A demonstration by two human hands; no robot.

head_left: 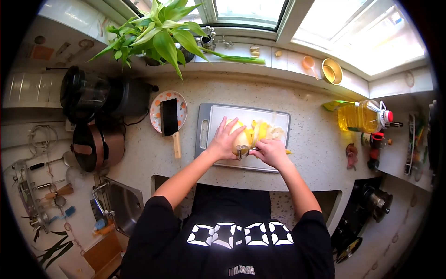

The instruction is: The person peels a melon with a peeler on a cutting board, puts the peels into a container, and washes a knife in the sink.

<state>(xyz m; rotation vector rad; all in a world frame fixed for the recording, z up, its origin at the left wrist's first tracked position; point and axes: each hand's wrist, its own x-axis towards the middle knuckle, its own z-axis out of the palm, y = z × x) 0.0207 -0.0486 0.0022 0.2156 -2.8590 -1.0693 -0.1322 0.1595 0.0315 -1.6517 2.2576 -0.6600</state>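
Two hands work over the cutting board (pixel 218 128): the left hand (pixel 225 139), fingers spread, presses on a pale yellow fruit (pixel 242 139) on the board; the right hand (pixel 268 151) pinches a tool (pixel 251 149) beside the fruit. Yellow peelings (pixel 261 130) lie on the board, right of the fruit; left of the board, a cleaver (pixel 170 122) rests across a plate (pixel 182 103).

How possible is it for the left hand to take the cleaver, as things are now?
Probably yes: the cleaver lies on a plate with its handle free, and nothing blocks the way. But the left hand holds the pale yellow produce and must first let go.
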